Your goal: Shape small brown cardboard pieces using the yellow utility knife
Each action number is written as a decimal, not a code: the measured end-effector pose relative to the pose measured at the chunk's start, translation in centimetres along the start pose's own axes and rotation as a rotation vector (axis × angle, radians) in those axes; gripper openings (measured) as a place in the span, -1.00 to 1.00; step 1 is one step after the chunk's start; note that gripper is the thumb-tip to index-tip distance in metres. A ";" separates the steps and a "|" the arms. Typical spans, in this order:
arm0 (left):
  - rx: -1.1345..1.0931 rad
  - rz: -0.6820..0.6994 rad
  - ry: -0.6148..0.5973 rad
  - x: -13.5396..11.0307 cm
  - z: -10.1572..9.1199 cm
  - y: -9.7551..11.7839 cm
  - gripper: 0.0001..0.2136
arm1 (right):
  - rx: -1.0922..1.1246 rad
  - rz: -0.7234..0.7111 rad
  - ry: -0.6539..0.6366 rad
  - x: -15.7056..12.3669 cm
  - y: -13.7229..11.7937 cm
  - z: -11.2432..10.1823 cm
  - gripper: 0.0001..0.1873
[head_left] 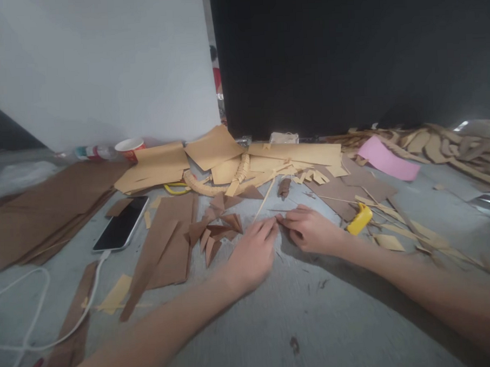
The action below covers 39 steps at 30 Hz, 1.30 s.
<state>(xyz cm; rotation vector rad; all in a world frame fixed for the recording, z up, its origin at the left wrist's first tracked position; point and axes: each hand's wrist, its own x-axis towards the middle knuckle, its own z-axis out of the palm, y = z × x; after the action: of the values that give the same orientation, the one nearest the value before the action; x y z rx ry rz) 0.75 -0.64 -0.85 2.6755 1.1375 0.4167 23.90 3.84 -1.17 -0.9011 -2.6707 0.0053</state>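
Observation:
Over the grey tabletop, my left hand (254, 253) and my right hand (307, 228) meet fingertip to fingertip, both with curled fingers. A small brown bit shows between the fingertips, too blurred to name. Just beyond my left hand, a thin pale strip (265, 199) slants away. A short dark strip (277, 210) lies just beyond the fingertips. Several folded brown paper pieces (214, 231) sit left of my left hand. A small rolled brown piece (284, 187) lies ahead of the hands.
On the left are a phone (122, 224) with a white cable (96, 287) and brown sheets (39, 214). A paper cup (130, 148) and tan sheets (294, 154) stand behind. A yellow plastic object (359, 219), pink paper (388, 158) and loose strips lie right.

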 end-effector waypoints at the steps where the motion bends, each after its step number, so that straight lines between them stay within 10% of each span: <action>1: 0.012 0.012 -0.007 0.0 0.0 -0.1 -0.50 | -0.007 -0.007 -0.015 0.0 0.1 -0.2 -0.69; 39: -0.021 -0.042 0.072 0.0 0.4 -1.1 -0.59 | -0.058 0.016 0.088 -0.3 -0.5 0.7 -0.69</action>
<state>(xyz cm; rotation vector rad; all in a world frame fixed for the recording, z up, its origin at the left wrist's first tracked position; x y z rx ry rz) 0.10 0.07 -1.57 2.6330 1.2000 0.5189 23.58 3.37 -1.90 -0.9190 -2.5938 -0.1062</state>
